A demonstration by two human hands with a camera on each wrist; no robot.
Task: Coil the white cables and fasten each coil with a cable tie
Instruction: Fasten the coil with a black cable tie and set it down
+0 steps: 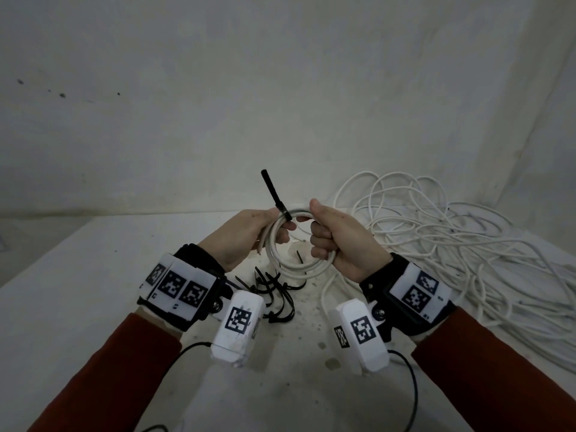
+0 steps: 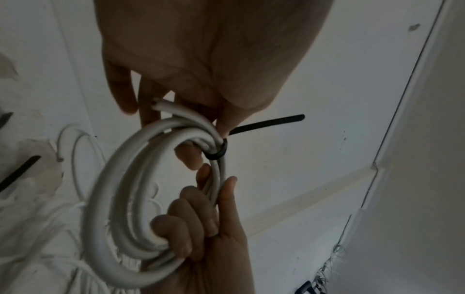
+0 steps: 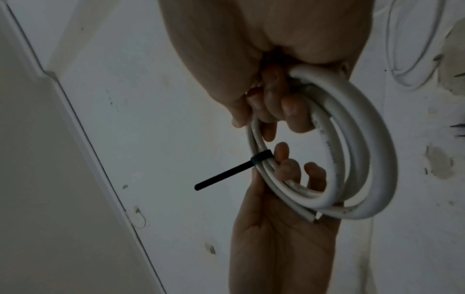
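Here, tied coil (image 1: 291, 244) between both grips.

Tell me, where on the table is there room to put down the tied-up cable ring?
Left of the spare black ties, the white table is bare out to its edge. The near strip between both sleeves looks free too. The right side is crowded with loose white cables.

white table (image 1: 93, 291) carries loose cables (image 1: 452, 244) and black ties (image 1: 274, 291).

Bkgd: white wall (image 1: 280, 88), scuffed, w/ dark specks at upper left. White table (image 1: 78, 260) below, surface stained and chipped near centre. Lighting dim, even.
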